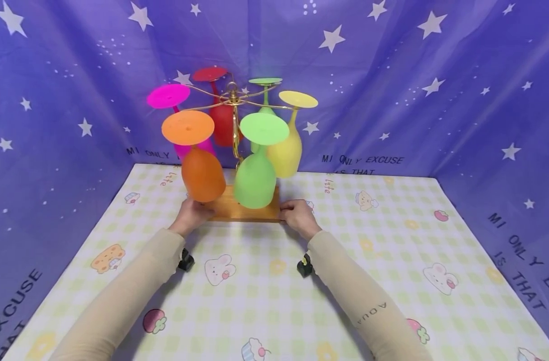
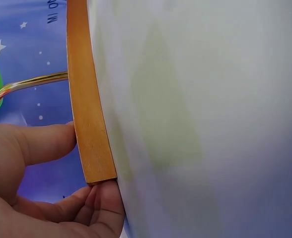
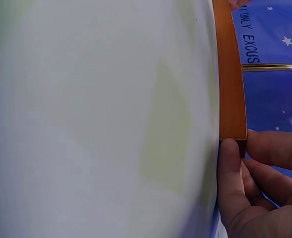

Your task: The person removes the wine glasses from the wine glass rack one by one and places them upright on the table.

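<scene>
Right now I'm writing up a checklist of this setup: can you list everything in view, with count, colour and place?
Orange goblet: one, orange, front left, upside down
Front green goblet: one, green, front right, upside down
Yellow goblet: one, yellow, right, upside down
Rear green goblet: one, green, back right
Red goblet: one, red, back left
Magenta goblet: one, magenta, left
Rack: one, gold, among the goblets
Base: one, brown wood, below the goblets
Tablecloth: one, white-and-green check with cartoon prints, under the base
Backdrop: blue-purple, white stars and dark lettering, around the table
Wrist devices: two, black, one per wrist
Sleeves: two, beige, on both arms
Left hand: one, gripping the base's left end
Right hand: one, gripping its right end
</scene>
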`<state>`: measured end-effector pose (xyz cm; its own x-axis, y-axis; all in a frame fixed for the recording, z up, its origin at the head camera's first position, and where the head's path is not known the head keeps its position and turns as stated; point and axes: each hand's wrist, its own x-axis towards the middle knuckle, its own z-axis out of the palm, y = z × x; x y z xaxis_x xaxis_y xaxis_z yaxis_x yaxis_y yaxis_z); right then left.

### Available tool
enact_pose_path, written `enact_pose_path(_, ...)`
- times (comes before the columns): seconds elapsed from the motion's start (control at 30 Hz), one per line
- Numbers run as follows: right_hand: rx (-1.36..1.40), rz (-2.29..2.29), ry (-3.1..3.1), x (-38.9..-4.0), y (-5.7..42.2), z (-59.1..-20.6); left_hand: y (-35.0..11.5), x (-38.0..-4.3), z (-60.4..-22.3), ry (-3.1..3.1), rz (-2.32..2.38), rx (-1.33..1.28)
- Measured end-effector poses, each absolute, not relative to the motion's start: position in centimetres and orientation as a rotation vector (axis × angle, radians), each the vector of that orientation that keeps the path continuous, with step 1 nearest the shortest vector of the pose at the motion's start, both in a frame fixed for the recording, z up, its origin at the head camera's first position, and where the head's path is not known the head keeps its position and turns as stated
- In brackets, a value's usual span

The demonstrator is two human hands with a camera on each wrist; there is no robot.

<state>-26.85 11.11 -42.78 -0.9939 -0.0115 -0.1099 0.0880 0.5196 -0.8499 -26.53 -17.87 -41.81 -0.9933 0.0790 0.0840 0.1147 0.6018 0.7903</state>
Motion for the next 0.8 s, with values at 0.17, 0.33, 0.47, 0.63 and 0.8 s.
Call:
enact_pose_path(0.17, 0.062, -1.451, 2.702, -26.6, 12.0, -42.6, -17.0, -26.6, -41.6, -2.8, -1.396, -0.153)
enact_pose_path(0.33, 0.083, -1.464, 2.677, -26.5, 12.5, -42.7, -16.5, -26.6, -41.6, -2.828, -1.361, -0.147)
enact_pose_path(0.47, 0.102, -1.442, 2.683, -26.4, 12.8, -42.7, -16.1, -26.5, -41.7, -2.837, -1.355, -0.141)
enact_pose_path(0.63, 0.118, -1.468, 2.662, -26.4, 13.3, -42.6, -15.6, -26.6, -41.7, -2.825, -1.341, -0.16)
enact_pose_path(0.8, 0.122, -1.507, 2.619, -26.3, 13.7, -42.6, -15.3, -26.7, -41.7, -2.836, -1.3, -0.171)
